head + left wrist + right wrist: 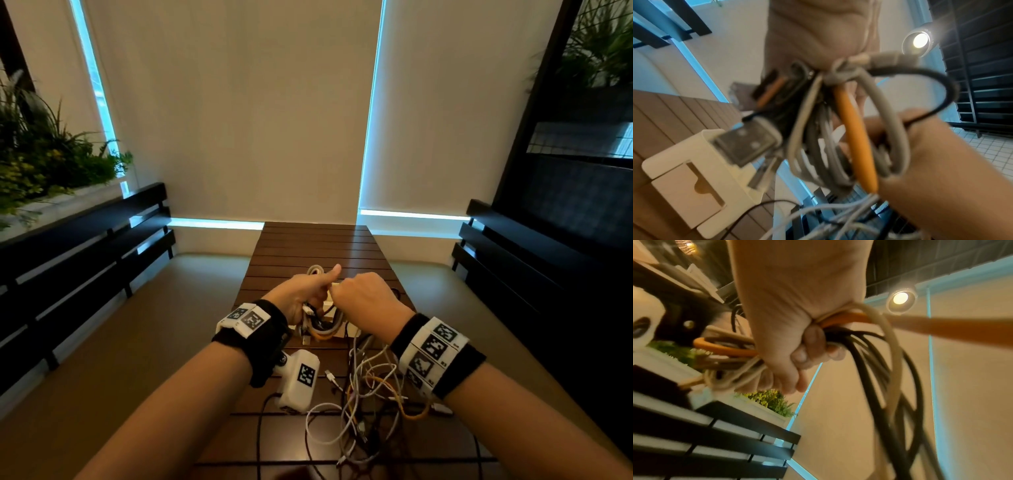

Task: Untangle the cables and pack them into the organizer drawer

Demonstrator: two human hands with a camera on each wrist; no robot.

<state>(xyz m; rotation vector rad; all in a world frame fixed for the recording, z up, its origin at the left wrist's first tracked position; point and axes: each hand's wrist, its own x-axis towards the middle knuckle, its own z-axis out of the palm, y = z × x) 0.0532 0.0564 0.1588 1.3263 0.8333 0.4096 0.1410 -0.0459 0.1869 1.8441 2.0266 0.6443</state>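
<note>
Both hands up over the bench (308,246): left hand (301,291) and right hand (363,298) each have fingers wrapped tight around one cable bundle (838,129) of grey, black and orange loops. White organizer drawer (694,181) sits on the bench under them; loose cable tangle (373,404) lies nearer the person.

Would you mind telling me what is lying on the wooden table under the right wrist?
A loose tangle of white, orange and dark cables lies on the slatted table below the right hand. The wrist and its band cover part of the tangle.
</note>
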